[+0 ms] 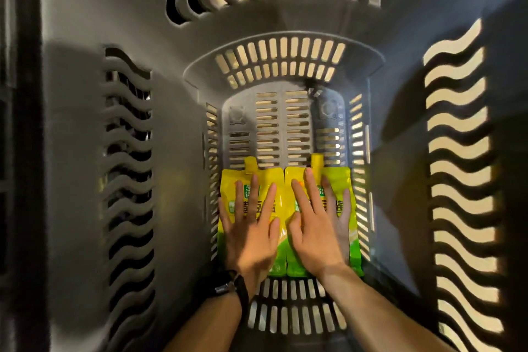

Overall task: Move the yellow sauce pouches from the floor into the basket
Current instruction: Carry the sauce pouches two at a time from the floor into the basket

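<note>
So we're looking straight down into a deep grey basket [74, 128] with wavy slots cut in its walls. Both yellow sauce pouches are inside it, lying flat on the slotted bottom [274, 128], pushed toward the 6 o'clock end. They sit side by side with their long edges touching. The left pouch [228, 183] is at 9 o'clock of the right pouch [338, 177]. Their spouts [251, 163] point to 12 o'clock and their green ends face 6 o'clock.

The left hand [251, 233] lies palm-down on the left pouch, and its grip isn't closed on anything, just straight fingers spread and resting on the pack. The right hand [317, 228] does the same on the right pouch, with a flat palm, fanned fingers and nothing pinched or curled round. Both forearms come in from 6 o'clock over the basket's near edge, and there's a dark watch [231, 287] on the left wrist. Pale light shows through the slots at 12 and 3 o'clock, but I can't tell what's outside.
</note>
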{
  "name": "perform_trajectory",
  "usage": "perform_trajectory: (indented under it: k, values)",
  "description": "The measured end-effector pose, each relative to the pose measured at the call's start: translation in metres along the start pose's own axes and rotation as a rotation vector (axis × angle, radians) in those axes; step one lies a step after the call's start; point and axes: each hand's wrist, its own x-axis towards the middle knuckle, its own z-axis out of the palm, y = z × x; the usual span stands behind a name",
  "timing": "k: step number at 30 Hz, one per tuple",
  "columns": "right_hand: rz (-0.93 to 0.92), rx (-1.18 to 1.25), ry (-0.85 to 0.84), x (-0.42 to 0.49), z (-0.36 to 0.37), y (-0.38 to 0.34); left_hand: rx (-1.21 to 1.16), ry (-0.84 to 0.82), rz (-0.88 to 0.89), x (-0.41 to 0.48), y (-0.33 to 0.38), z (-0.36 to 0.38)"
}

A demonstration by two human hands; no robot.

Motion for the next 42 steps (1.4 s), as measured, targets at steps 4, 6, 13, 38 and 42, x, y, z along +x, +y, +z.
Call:
perform_trajectory:
  k: [4,6,13,38,42]
  values:
    - [0.012,0.049,-0.142,0.001,-0.029,-0.009,0.032,-0.038,0.011,-0.003,0.004,-0.027]
    - [0.017,0.114,-0.220,-0.005,-0.055,-0.015,0.039,-0.068,0.016,-0.013,0.008,-0.053]
    - [-0.017,0.129,-0.230,-0.039,-0.202,-0.048,0.171,-0.173,0.007,-0.041,0.030,-0.224]
    - [0.039,-0.147,0.161,-0.345,-0.726,-0.051,0.181,0.265,0.239,-0.305,0.148,-0.740]
    - [0.133,-0.137,0.220,-0.380,-0.738,-0.037,0.171,0.293,0.358,-0.321,0.183,-0.751]
